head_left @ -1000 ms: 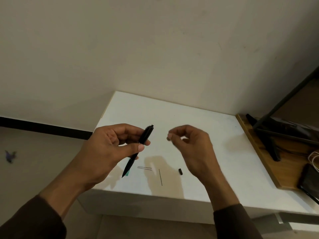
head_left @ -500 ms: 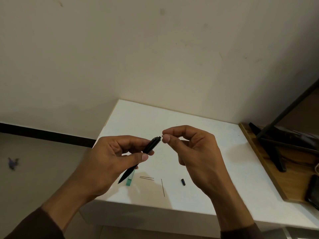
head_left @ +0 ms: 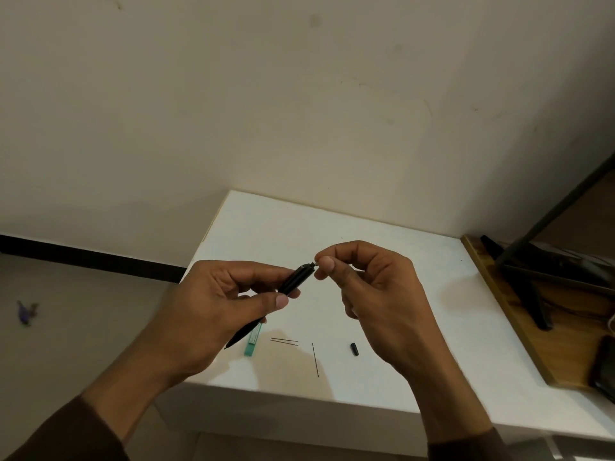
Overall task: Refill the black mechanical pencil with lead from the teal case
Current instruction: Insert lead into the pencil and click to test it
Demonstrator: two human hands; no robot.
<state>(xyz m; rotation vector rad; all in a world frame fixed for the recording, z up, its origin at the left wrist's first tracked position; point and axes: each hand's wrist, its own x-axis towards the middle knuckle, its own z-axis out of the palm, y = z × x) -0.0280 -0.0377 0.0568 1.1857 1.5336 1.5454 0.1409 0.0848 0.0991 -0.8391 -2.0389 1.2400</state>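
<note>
My left hand (head_left: pixel 213 311) grips the black mechanical pencil (head_left: pixel 294 281) by its barrel above the white table (head_left: pixel 416 294), back end tilted up to the right, tip pointing down-left. My right hand (head_left: pixel 372 294) pinches thumb and forefinger right at the pencil's open back end; whatever sits between the fingertips is too small to see. The teal lead case (head_left: pixel 252 341) lies on the table under the pencil tip. Beside it lie two parallel leads (head_left: pixel 284 341), a third lead (head_left: pixel 315 359) and the small black pencil cap (head_left: pixel 354 349).
A wooden board (head_left: pixel 509 314) with a black stand (head_left: pixel 532 287) and cables sits at the table's right. A dark phone-like object (head_left: pixel 604 371) lies at the far right edge. Left of the table the floor drops away, with a purple scrap (head_left: pixel 26 312) on it.
My right hand moved left from an open gap until its pinched fingertips met the pencil's back end. The left hand tilted the pencil slightly and both hands shifted lower in view.
</note>
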